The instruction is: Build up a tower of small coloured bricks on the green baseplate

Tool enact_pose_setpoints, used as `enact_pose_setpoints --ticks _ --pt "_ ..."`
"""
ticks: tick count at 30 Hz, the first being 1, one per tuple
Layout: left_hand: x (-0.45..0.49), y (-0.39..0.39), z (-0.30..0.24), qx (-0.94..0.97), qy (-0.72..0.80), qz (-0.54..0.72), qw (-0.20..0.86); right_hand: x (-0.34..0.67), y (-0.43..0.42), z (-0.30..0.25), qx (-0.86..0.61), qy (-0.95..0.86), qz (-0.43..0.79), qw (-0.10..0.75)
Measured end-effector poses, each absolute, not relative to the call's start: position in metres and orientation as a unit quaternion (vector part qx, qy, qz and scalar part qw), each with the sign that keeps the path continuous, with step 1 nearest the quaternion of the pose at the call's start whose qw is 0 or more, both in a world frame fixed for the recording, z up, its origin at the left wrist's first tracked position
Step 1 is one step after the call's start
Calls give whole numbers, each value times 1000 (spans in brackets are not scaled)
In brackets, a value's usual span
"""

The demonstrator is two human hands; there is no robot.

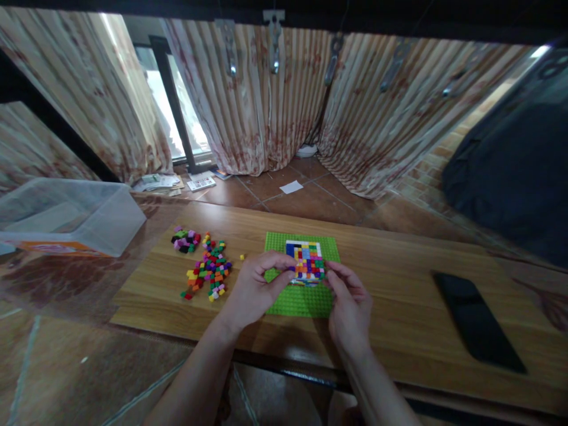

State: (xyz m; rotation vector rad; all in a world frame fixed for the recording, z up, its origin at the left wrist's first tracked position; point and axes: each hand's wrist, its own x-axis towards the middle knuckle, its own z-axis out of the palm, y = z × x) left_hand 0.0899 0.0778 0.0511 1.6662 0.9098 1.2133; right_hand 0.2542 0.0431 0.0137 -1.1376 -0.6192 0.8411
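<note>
A block built of small multicoloured toy bricks point(306, 251) stands on a green studded baseplate point(284, 305). Its top shows rows of red, orange, purple, white and blue studs. From the left, my left hand point(261, 284) closes thumb and forefinger on the block's near left edge. On the opposite side, my right hand point(350, 299) has its thumb and bent fingers pressed against the near right edge. My fingertips hide parts of both edges, and any single brick between them is too small to make out.
Loose coloured bricks point(213, 266) lie left of the baseplate, beside a smaller pile of pink, black and green ones point(185, 239). One yellow brick point(242, 257) sits apart. A black phone-like slab point(477, 319) rests on the right of the wooden table point(399, 296). A clear plastic bin point(102, 219) stands far left.
</note>
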Motion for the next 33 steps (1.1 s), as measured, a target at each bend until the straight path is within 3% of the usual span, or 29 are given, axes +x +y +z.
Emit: enact_pose_setpoints --ticks 13,26,33 --pt "114 72 50 814 347 451 117 256 43 18 -562 -293 378 675" --pt "118 72 54 857 346 378 54 257 43 20 -561 -294 391 668" --pt "120 71 49 847 345 403 13 257 43 18 -560 -308 386 665"
